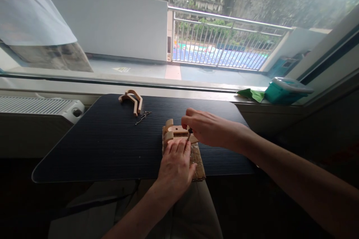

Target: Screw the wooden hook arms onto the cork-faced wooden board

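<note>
On a brown layered block, perhaps cardboard [199,171], lie two pale curved wooden pieces with upturned ends; the farther wooden piece [177,129] has a dark hole. My left hand [176,164] presses its fingers over the nearer curved wooden piece [168,136], its thumb out to the side over the block. In my right hand [206,127], closed above the pieces, is a small screwdriver [189,134]; its metal shaft points down close to my left fingertips. The handle is mostly hidden in my fingers, and I cannot see what the tip touches.
Two more bent wooden pieces [135,101] and several long screws [143,117] lie on the dark table [106,145]. On the windowsill are a green cloth [251,95] and a teal box [287,91]. A radiator [42,105] stands left. Outside the window is a person [33,18].
</note>
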### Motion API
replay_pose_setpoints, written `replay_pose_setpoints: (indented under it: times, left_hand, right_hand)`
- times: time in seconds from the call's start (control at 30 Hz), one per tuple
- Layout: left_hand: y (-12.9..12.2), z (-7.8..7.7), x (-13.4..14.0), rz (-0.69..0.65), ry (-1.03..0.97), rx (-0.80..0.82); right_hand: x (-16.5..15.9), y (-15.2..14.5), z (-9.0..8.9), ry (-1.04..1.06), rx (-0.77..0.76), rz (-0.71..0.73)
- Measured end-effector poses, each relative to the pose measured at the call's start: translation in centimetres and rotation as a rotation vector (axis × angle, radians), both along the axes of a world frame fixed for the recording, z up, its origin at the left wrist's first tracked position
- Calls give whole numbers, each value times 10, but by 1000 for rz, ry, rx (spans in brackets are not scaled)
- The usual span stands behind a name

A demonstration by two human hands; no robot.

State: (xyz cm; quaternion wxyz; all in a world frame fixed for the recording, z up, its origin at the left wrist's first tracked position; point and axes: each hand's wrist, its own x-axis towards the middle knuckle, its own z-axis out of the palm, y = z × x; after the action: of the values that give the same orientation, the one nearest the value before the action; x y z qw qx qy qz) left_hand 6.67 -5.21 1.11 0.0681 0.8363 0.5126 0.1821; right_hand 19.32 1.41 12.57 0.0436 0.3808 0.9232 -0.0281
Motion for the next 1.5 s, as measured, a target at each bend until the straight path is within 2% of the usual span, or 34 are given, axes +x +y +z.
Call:
replay_pose_setpoints:
  times: [0.27,0.57,0.93,1.17,1.5]
  left_hand:
    - [1,0,0,-1,9,-7]
    - [0,-3,-1,-3,9,1]
    - [0,-1,0,2,7,0]
    - [0,-3,0,3,-13,32]
    - [0,-3,0,2,-13,28]
  right_hand:
    - [-2,2,13,-100,-5,-82]
    - [1,3,14,-76,7,-27]
    - [-7,-1,21,-168,26,-105]
    - [-5,-3,22,-112,44,-47]
    - [-7,-1,24,-175,86,-95]
